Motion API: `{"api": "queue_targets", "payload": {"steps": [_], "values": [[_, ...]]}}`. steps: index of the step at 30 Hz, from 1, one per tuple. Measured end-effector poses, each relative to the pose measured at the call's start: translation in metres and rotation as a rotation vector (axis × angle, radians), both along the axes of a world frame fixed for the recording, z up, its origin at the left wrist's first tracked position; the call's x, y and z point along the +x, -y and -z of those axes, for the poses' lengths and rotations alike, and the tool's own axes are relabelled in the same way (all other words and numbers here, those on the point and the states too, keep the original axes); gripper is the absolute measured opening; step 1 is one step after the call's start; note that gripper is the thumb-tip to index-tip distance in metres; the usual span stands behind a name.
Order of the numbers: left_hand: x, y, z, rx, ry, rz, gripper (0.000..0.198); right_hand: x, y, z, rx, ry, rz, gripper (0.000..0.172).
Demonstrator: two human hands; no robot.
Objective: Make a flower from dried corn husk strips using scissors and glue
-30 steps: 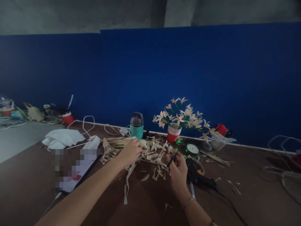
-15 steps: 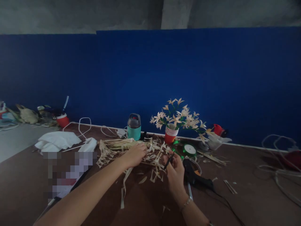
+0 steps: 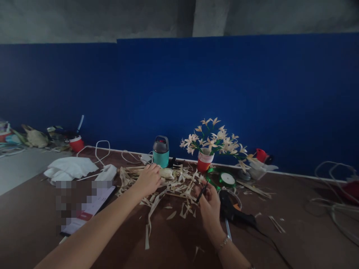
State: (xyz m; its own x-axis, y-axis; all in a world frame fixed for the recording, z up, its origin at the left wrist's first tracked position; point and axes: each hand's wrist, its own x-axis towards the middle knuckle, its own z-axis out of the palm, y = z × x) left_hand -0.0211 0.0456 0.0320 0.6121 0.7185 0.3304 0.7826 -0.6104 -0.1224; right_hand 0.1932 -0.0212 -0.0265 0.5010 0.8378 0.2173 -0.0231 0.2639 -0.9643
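Observation:
My left hand [image 3: 149,180] lies over a heap of dried pale husks [image 3: 126,177], fingers a little apart and bent down onto it; their tips are hidden. A plump pale husk piece [image 3: 166,173] shows just right of those fingers. Closed around slim black scissors [image 3: 202,192], mostly covered by the fingers, my right hand [image 3: 209,203] rests at the right end of the heap. Cut husk scraps [image 3: 185,188] are strewn between both hands. Behind the right hand, pale husk flowers [image 3: 217,140] on green stems stand in stacked red and white paper cups [image 3: 205,160].
A black glue gun [image 3: 235,213] with its cord lies right of my right hand, near a green ribbon spool [image 3: 227,178]. A teal and black device [image 3: 160,153] stands behind the heap. To the left are a phone [image 3: 92,209] and white cloth [image 3: 70,168]. A blue partition [image 3: 168,93] closes the back.
My left hand has slid left across the husk heap, uncovering the plump pale piece. My right hand keeps its place with the scissors. The view has shifted slightly.

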Motion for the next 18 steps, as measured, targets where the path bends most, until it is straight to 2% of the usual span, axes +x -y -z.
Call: {"api": "queue_targets", "payload": {"steps": [3,8,13,18], "values": [[0.009,-0.001,0.006,-0.017,0.041,0.031,0.009,0.0,0.0,0.001,0.01,-0.008,-0.008,0.04],[0.028,-0.006,0.018,-0.161,0.02,0.174,0.008,0.0,0.001,-0.002,0.024,-0.002,-0.003,0.04],[0.034,-0.008,0.018,-0.128,-0.019,0.158,0.008,-0.001,0.001,-0.006,0.009,-0.023,-0.014,0.04],[0.021,-0.004,0.009,-0.087,0.03,0.1,0.015,0.0,0.001,-0.004,0.009,-0.005,-0.001,0.04]]}}
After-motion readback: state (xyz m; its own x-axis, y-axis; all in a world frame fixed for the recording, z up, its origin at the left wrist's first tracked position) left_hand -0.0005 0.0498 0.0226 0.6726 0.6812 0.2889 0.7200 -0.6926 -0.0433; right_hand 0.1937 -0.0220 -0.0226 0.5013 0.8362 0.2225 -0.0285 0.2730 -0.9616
